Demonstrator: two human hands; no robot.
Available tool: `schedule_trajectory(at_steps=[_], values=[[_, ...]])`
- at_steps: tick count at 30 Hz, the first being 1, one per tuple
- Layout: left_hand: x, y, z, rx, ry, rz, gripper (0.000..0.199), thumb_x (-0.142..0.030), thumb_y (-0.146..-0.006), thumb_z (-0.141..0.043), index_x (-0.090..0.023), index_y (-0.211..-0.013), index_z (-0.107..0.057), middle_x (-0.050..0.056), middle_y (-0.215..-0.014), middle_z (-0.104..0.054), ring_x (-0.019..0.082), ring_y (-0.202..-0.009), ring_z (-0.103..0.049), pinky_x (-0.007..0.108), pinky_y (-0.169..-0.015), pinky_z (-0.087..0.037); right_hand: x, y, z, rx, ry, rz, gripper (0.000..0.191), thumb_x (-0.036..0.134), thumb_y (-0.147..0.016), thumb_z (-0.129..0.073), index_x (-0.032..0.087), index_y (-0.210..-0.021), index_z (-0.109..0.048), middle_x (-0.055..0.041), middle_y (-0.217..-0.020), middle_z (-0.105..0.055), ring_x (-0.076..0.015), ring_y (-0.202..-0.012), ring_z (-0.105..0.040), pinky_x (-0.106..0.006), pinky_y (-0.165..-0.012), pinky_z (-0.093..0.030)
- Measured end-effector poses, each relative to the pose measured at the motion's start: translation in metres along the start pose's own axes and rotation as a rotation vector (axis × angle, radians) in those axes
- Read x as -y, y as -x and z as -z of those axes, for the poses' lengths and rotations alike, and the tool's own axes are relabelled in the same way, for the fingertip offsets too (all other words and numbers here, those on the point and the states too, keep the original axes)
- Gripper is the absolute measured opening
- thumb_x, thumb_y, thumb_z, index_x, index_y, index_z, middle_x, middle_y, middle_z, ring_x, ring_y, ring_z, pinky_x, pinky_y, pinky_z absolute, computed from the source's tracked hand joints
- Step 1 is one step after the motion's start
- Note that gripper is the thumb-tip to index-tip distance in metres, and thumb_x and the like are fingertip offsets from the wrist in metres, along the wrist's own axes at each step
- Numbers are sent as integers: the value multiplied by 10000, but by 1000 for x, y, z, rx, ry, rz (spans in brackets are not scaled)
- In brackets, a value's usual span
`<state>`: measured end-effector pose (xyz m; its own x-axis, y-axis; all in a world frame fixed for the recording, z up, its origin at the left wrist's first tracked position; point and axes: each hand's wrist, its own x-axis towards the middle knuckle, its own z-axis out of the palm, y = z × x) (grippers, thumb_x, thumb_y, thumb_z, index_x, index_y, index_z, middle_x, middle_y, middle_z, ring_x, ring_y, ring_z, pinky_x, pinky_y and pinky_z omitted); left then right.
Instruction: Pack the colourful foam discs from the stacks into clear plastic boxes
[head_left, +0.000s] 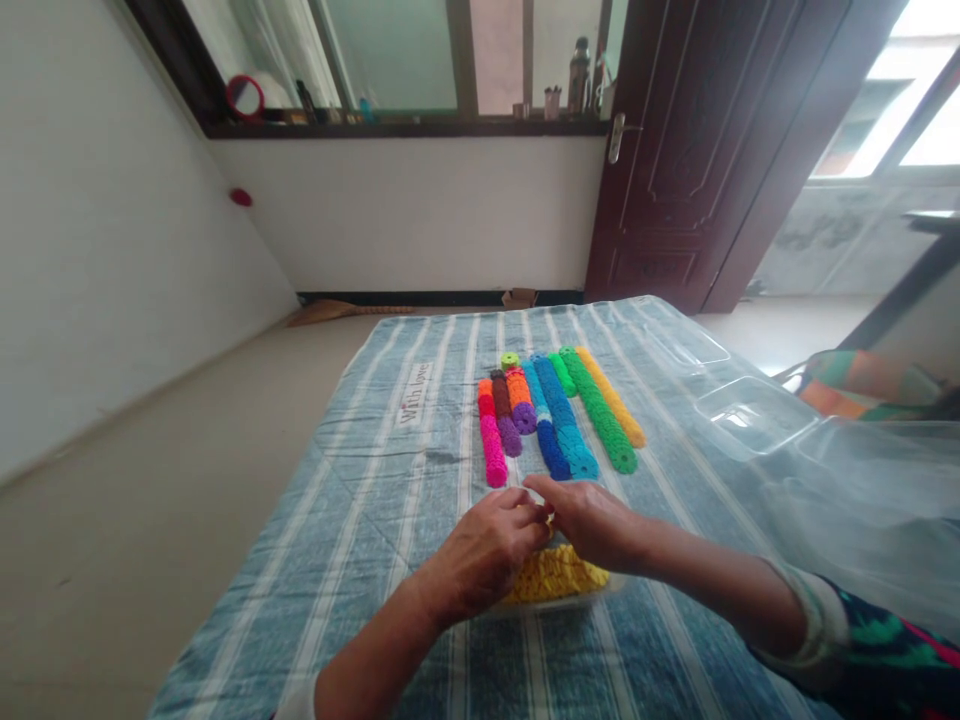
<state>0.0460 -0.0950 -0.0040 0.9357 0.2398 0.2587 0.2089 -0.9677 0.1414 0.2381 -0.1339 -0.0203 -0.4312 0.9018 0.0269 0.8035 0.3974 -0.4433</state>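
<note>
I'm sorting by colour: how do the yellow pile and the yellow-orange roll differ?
The yellow pile sits in a clear container; the yellow-orange roll lies on striped cloth. The left hand partly hides the pile; no hand covers the roll. Both look yellowish.

Both hands (pixel 491 548) (pixel 592 522) are together over yellow pieces (pixel 561 577).

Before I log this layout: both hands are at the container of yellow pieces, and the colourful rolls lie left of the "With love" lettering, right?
Not quite: the head view shows the colourful rolls right of the lettering. The left hand and right hand are indeed at the yellow pieces.
</note>
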Motion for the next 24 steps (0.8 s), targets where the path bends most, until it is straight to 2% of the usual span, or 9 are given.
schedule_trajectory(at_steps=[3, 7, 10, 14, 19, 21, 24], values=[[1, 0, -1, 8, 2, 26, 150, -114, -928, -513, -175, -989, -635, 41, -999, -676, 201, -944, -577, 349, -841, -504, 0, 1, 1, -5, -30, 18, 597, -13, -746, -462, 201, -1301, -405, -49, -949, -698, -191, -859, -657, -251, -640, -377], [2, -1, -5, -2, 18, 44, 130, -150, -948, -507, -174, -962, -634, 41, -1000, -673, 198, -950, -573, 347, -849, -503, 3, 0, 4, 10, -11, 25, 545, -46, -715, -439, 196, -1203, -453, -34, -902, -689, -180, -834, -647, -246, -631, -382], [2, 1, -6, 17, 33, 57, 117, -152, -949, -511, -167, -946, -627, 49, -1038, -664, 200, -985, -570, 355, -880, -497, 5, 0, 6, 1, -24, 56, 443, -39, -746, -431, 205, -1112, -482, -22, -892, -685, -165, -818, -640, -239, -629, -393], [1, 3, -8, 34, 31, 69, 117, -166, -955, -505, -174, -931, -620, 43, -986, -655, 194, -956, -571, 351, -867, -489, 7, 6, 15, -55, -81, 127, 245, 50, -847, -461, 196, -1027, -539, -26, -858, -682, -145, -770, -631, -234, -626, -415], [0, 2, -7, 47, 46, 92, 136, -145, -952, -488, -193, -931, -614, 25, -935, -644, 181, -935, -560, 327, -850, -471, -2, 3, 48, -277, -65, 136, 168, 184, -899, -507, 166, -997, -642, -51, -813, -685, -136, -710, -619, -249, -629, -428], [-1, 2, -6, 54, 54, 90, 132, -134, -941, -494, -193, -935, -613, 25, -932, -646, 180, -925, -557, 321, -843, -467, -12, -11, 67, -327, -41, 102, 172, 222, -895, -525, 168, -965, -673, -42, -788, -682, -128, -683, -604, -248, -619, -419], [-2, 2, -7, 37, 49, 83, 126, -136, -935, -497, -191, -932, -611, 29, -907, -645, 178, -906, -555, 315, -836, -462, -35, -50, 94, -324, 21, -16, 185, 254, -870, -564, 178, -961, -705, -13, -711, -661, -116, -622, -569, -242, -597, -394]])
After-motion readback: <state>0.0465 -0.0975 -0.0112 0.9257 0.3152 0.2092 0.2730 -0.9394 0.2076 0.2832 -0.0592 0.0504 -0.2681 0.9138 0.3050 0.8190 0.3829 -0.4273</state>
